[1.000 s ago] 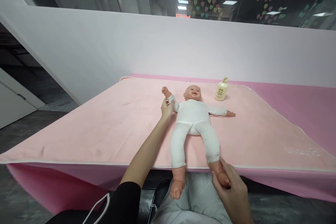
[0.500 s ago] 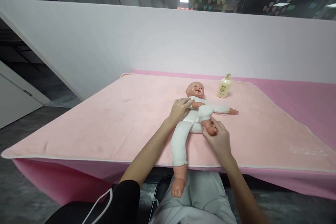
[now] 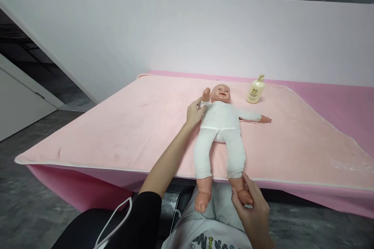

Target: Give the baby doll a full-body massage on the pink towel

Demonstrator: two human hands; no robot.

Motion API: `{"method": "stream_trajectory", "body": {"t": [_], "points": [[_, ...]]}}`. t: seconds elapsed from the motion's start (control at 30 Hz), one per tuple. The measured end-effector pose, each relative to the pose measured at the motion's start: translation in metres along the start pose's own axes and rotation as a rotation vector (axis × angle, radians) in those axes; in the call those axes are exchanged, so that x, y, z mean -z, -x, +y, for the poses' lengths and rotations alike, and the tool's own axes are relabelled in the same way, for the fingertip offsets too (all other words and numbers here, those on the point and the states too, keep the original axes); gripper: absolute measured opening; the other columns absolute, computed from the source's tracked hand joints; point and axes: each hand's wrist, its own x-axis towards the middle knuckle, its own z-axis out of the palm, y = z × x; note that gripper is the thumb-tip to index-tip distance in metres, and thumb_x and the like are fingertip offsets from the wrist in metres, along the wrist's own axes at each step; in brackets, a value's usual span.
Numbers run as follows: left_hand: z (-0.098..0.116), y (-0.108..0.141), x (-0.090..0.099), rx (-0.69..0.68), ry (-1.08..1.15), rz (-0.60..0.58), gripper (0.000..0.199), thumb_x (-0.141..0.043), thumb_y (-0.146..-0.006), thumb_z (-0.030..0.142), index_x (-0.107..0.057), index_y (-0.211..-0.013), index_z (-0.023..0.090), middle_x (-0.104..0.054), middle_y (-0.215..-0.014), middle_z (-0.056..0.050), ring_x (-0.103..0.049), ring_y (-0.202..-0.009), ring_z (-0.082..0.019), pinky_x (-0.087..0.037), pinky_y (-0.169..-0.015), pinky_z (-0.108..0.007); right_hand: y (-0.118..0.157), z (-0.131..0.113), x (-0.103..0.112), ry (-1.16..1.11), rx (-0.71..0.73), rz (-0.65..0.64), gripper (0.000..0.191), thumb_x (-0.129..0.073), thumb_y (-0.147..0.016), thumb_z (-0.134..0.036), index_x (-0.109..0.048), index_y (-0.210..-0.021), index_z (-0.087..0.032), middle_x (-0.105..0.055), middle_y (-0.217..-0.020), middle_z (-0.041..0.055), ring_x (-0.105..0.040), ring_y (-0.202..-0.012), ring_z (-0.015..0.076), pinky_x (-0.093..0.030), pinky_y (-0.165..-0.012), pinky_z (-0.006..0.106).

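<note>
A baby doll [image 3: 222, 116] with a white cloth body lies on its back on the pink blanket [image 3: 131, 132], head away from me. Both its legs stretch towards me, and the feet hang past the table edge. My left hand [image 3: 195, 112] is closed around the doll's arm on the left, which is bent up with its hand beside the head. My right hand [image 3: 253, 206] grips the doll's foot [image 3: 244, 191] on the right, thumb and fingers on either side of the ankle. The doll's other arm lies stretched out to the right.
A pale yellow pump bottle [image 3: 255, 90] stands on the blanket beyond the doll, to the right of its head. Behind the table rises a white partition [image 3: 187, 31]. A white cable [image 3: 115, 221] runs by my left sleeve.
The doll's right-side leg has gone from folded over its belly to straight, my right hand moving towards me with the foot. My left hand has raised the doll's arm from its chest towards its head.
</note>
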Motion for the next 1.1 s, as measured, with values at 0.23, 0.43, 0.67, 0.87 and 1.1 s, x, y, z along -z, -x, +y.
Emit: {"method": "stream_trajectory", "body": {"t": [0.23,0.43,0.67,0.87,1.1], "points": [[-0.005,-0.005,0.000,0.101,0.205,0.282,0.036,-0.050,-0.079,0.028,-0.053,-0.113,0.016,-0.062,-0.102,-0.008,-0.059,-0.090,-0.019,-0.046,-0.077,-0.028,-0.084,-0.003,0.014,0.026,-0.022,0.005,0.034,-0.054,-0.076,-0.024,-0.061,-0.109,-0.019,-0.065,-0.080,0.0048,-0.060,-0.068,0.0158,-0.049,-0.063,0.026],[0.015,0.014,-0.007,-0.354,-0.274,-0.091,0.044,-0.052,-0.076,0.021,-0.054,-0.120,0.020,-0.060,-0.116,-0.008,-0.053,-0.105,-0.024,-0.040,-0.089,-0.035,-0.153,0.003,-0.034,-0.036,-0.060,-0.151,0.040,-0.054,-0.071,-0.026,-0.064,-0.108,-0.014,-0.066,-0.080,0.0067,-0.061,-0.073,0.0200,-0.049,-0.068,0.032],[0.016,0.015,-0.005,-0.381,-0.431,-0.183,0.046,-0.048,-0.078,0.018,-0.052,-0.124,0.022,-0.059,-0.119,-0.007,-0.052,-0.109,-0.023,-0.038,-0.092,-0.037,-0.129,0.005,-0.038,-0.073,-0.020,-0.103,0.041,-0.052,-0.076,-0.025,-0.058,-0.116,-0.016,-0.064,-0.083,0.0063,-0.061,-0.076,0.0189,-0.050,-0.068,0.031],[-0.012,-0.004,-0.001,0.040,0.046,0.071,0.036,-0.052,-0.076,0.026,-0.057,-0.110,0.018,-0.064,-0.103,-0.008,-0.060,-0.089,-0.020,-0.047,-0.078,-0.032,-0.027,-0.008,-0.013,-0.066,0.051,-0.004,0.041,-0.055,-0.079,-0.016,-0.052,-0.119,-0.016,-0.065,-0.087,0.0074,-0.061,-0.078,0.0172,-0.051,-0.069,0.027],[-0.018,-0.011,0.004,0.257,0.232,0.205,0.032,-0.050,-0.076,0.028,-0.057,-0.105,0.015,-0.064,-0.097,-0.008,-0.061,-0.084,-0.018,-0.048,-0.071,-0.027,-0.042,-0.005,-0.003,-0.034,0.057,0.035,0.036,-0.056,-0.078,-0.019,-0.056,-0.114,-0.016,-0.064,-0.082,0.0054,-0.061,-0.073,0.0160,-0.051,-0.066,0.026]]}}
